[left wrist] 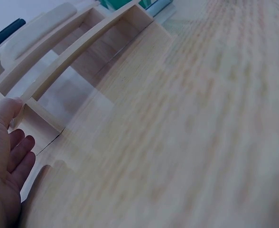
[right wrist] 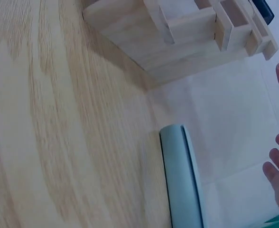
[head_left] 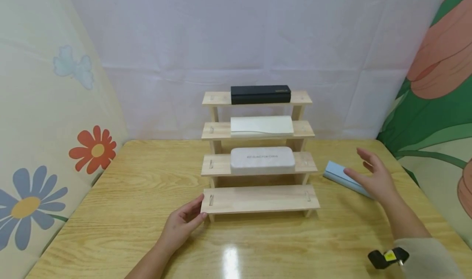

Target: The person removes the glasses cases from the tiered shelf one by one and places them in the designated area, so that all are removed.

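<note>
A light wooden stepped display stand (head_left: 258, 199) with several tiers stands on the table. My left hand (head_left: 180, 225) holds the left end of its lowest tier between thumb and fingers; in the left wrist view the thumb (left wrist: 6, 110) lies on the board's corner. To the right of the stand, a light blue glasses case (head_left: 334, 171) lies aslant on the table. Over its right part hovers my right hand (head_left: 377, 182), fingers spread and nothing in them, hiding some of the case. In the right wrist view the blue case (right wrist: 180, 175) appears apart from the fingers.
On the stand's upper tiers sit a black case (head_left: 260, 95), a white flap case (head_left: 262, 125) and a pale rounded case (head_left: 262, 160) with lettering. The lowest board is bare. A white cloth (head_left: 239, 33) hangs behind; floral panels (head_left: 439, 66) flank the table (head_left: 147, 172).
</note>
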Motion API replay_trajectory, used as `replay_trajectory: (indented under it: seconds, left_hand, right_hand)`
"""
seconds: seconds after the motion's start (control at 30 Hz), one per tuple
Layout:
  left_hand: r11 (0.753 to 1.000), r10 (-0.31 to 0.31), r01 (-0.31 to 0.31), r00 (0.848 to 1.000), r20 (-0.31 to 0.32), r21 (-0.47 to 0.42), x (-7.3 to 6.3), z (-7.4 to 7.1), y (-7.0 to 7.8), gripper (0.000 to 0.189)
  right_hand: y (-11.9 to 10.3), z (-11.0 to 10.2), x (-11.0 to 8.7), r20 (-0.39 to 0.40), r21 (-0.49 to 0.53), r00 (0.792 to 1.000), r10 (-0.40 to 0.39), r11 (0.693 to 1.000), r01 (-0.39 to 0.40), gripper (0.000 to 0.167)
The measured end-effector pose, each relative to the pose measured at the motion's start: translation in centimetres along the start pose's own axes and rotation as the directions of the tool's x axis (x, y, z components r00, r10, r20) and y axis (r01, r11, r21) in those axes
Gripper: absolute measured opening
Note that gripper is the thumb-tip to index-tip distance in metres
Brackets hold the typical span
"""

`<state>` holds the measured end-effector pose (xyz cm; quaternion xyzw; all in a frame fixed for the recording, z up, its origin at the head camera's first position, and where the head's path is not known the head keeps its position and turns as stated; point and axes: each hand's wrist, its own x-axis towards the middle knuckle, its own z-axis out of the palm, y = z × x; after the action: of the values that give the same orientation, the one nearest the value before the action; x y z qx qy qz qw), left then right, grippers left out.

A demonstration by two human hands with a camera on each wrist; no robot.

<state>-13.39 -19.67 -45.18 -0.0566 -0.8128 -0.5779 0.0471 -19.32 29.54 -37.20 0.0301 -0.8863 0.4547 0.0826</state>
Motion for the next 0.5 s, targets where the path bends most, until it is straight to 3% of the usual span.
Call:
replay_trajectory:
  seconds: [0.2,0.5]
  left_hand:
    - [1.0,0.011,-0.011,1.0,0.004,0.011,0.0,0.0,0.0,0.049]
    - [1.0,0.008,-0.008,1.0,0.005,0.011,0.0,-0.1,0.0,0.049]
  right_hand:
    - [-1.0,0.3,0.0,0.018,0.0,1.0,0.004,1.0,-0.004,0.082]
    - [-2.4,1.3,0.0,0.002,0.021,0.998,-0.064,0.998,0.064,0.077]
